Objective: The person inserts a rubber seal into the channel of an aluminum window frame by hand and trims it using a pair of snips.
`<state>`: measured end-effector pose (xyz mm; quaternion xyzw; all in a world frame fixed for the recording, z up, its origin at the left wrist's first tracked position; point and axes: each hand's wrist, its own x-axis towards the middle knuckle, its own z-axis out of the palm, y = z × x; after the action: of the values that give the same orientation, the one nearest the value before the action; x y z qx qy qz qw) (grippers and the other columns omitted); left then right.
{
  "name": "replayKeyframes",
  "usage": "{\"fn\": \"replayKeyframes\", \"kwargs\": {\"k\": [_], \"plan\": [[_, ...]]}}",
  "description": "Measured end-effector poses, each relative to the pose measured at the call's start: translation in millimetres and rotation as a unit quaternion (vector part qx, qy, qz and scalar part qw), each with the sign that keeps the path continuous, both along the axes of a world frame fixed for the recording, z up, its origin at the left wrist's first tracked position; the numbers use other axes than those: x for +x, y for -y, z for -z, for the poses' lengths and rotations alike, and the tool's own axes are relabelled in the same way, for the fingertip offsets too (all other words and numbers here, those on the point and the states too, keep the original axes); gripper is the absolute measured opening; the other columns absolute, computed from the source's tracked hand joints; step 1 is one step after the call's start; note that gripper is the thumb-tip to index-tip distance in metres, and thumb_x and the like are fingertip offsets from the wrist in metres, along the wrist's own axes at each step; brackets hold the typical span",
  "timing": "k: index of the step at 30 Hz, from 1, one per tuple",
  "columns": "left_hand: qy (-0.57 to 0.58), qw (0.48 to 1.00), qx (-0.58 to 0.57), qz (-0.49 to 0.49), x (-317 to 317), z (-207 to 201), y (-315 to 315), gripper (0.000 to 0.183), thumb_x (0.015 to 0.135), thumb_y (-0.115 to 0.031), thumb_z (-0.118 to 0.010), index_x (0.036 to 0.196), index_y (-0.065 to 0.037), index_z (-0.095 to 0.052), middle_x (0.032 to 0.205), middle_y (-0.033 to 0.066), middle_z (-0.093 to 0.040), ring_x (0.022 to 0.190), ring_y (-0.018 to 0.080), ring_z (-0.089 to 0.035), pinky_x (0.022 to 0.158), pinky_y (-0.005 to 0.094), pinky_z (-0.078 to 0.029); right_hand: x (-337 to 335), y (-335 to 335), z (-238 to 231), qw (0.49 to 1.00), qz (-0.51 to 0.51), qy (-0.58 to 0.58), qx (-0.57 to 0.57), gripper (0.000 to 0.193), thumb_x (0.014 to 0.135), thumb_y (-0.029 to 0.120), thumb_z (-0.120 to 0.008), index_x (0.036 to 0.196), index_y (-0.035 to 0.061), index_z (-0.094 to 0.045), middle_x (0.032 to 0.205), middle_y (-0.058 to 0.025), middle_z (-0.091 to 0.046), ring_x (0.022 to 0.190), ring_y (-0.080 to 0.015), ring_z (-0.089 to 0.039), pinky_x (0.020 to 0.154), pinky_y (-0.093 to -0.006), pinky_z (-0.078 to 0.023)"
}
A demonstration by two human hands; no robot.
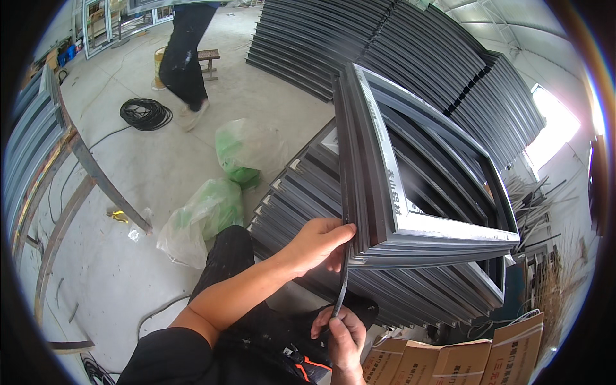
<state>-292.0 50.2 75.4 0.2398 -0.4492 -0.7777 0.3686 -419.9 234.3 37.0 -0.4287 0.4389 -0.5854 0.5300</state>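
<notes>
A dark metal window frame (443,226) with pale film on its face lies on top of a stack of similar frames in front of me. A thin black rubber strip (342,290) runs down from the frame's near left corner. My left hand (316,245) is closed at that corner, its thumb pressed on the strip against the frame's side; some of its fingers are hidden behind. Lower down, near my lap, my right hand (344,332) pinches the strip between thumb and fingers. Between the two hands the strip bends slightly.
Long dark profiles (308,45) are piled behind the frames. Cardboard boxes (462,359) stand at the lower right. Plastic bags (208,215), a cable coil (146,114) and yellow-handled pliers (117,216) lie on the floor. A curved metal rack (106,179) is at left; another person (183,61) walks beyond.
</notes>
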Motion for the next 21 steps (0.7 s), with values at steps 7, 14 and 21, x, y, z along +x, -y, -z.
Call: {"fn": "replayKeyframes", "kwargs": {"k": [7,14,21], "plan": [[0.016,0.999,0.022,-0.028,-2.3,-3.4,-20.0,0.039,0.105,-0.035,-0.058,0.087,-0.002,-0.065,0.062,0.0011,-0.057,0.05,0.0091,-0.051,0.046,0.025,-0.038,-2.0,-6.1,-5.6,0.996,-0.045,-0.069,-0.037,0.025,0.105,0.015,-0.056,0.102,-0.0081,-0.064,0.096,-0.019,-0.067,0.083,-0.0247,-0.067,0.075,-0.0344,-0.056],[0.015,0.999,0.027,-0.018,18.3,-1.6,-19.5,0.046,0.106,-0.044,-0.056,0.101,0.0,-0.068,0.075,0.0028,-0.066,0.063,0.01,-0.061,0.056,0.0249,-0.048,-8.4,-0.7,-10.0,0.966,-0.015,-0.237,-0.1,0.015,0.102,0.008,-0.061,0.1,-0.006,-0.066,0.098,-0.0176,-0.069,0.086,-0.0231,-0.068,0.077,-0.0337,-0.055],[0.021,0.996,-0.069,0.058,52.4,11.4,-72.4,0.039,0.112,-0.035,-0.05,0.109,0.0,-0.067,0.086,0.0016,-0.063,0.078,0.008,-0.058,0.069,0.0242,-0.046,-10.2,6.9,16.5,0.812,0.006,-0.537,-0.228,0.022,0.079,0.009,-0.077,0.099,0.0027,-0.07,0.101,-0.0146,-0.066,0.089,-0.0315,-0.066,0.076,-0.0377,-0.052]]}}
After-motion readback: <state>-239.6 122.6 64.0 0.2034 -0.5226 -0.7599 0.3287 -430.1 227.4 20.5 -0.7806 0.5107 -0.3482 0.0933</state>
